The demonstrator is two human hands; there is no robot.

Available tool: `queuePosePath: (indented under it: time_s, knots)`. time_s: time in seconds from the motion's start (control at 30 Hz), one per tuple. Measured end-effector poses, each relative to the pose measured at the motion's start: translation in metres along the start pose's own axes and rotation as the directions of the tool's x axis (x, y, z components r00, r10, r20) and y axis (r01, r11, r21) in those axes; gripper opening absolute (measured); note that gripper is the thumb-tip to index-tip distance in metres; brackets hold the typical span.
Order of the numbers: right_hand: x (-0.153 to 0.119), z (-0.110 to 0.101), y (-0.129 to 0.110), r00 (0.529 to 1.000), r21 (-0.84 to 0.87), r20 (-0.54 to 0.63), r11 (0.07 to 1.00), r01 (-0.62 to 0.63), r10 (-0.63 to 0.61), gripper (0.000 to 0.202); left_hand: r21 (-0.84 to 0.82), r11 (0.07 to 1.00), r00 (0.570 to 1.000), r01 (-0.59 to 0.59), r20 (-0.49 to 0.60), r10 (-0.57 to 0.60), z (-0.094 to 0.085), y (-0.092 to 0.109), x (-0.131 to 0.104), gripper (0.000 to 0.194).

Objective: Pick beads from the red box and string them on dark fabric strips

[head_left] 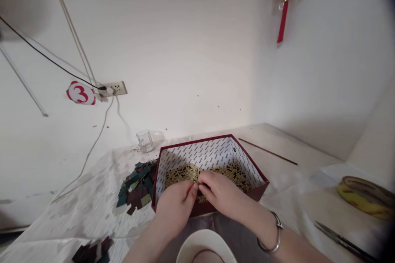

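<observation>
A dark red box [197, 143] with a white patterned lining stands on the covered table. Many small gold and black beads [236, 174] lie in its bottom. My left hand [177, 203] and my right hand [219, 193] meet over the box's near side, fingertips almost touching. Both hands have thumb and fingers pinched together; whatever they hold is hidden or too small to name. A metal bracelet [279, 234] circles my right wrist.
Left of the box lies a pile of dark green and maroon pieces [135, 189]; more pieces [92, 251] are at the front left. A glass mug [145, 140] stands behind. At right are a thin stick [268, 151], a tape roll [364, 197] and scissors [339, 239]. A white round object [205, 240] is in front.
</observation>
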State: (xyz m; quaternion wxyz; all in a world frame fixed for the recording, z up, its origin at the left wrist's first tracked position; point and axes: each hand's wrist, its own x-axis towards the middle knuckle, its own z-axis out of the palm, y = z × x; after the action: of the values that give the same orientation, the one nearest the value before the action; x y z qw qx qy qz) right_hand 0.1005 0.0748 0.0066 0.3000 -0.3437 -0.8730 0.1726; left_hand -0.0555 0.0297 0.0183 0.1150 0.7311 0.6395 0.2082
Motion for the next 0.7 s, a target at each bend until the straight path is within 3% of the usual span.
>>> queuePosePath:
  time_s: [0.13,0.27,0.4,0.53,0.7]
  knots:
    - [0.0,0.0,0.0,1.0,0.027,-0.029,1.0,-0.004,0.005,0.01,-0.019,0.999,0.999,-0.034,0.028,0.035,-0.002,0.001,0.001,0.024]
    - [0.001,0.0,0.001,0.998,0.106,-0.06,0.994,-0.009,0.016,0.01,-0.038,0.999,1.0,-0.01,-0.011,0.01,0.0,0.002,0.0,0.021]
    - [0.002,-0.006,0.003,0.986,0.267,-0.155,0.963,-0.021,0.065,0.011,-0.073,0.997,0.998,0.034,-0.048,-0.038,0.0,0.002,0.0,0.021]
    - [0.003,-0.014,0.007,0.991,0.455,-0.128,0.885,0.094,-0.039,0.008,-0.172,0.984,0.995,0.041,-0.085,-0.056,0.001,-0.001,0.002,0.021]
    - [-0.003,-0.024,-0.004,0.988,0.456,-0.118,0.878,0.143,-0.1,0.009,-0.27,0.963,0.99,0.014,-0.134,-0.052,0.001,-0.005,0.004,0.02]
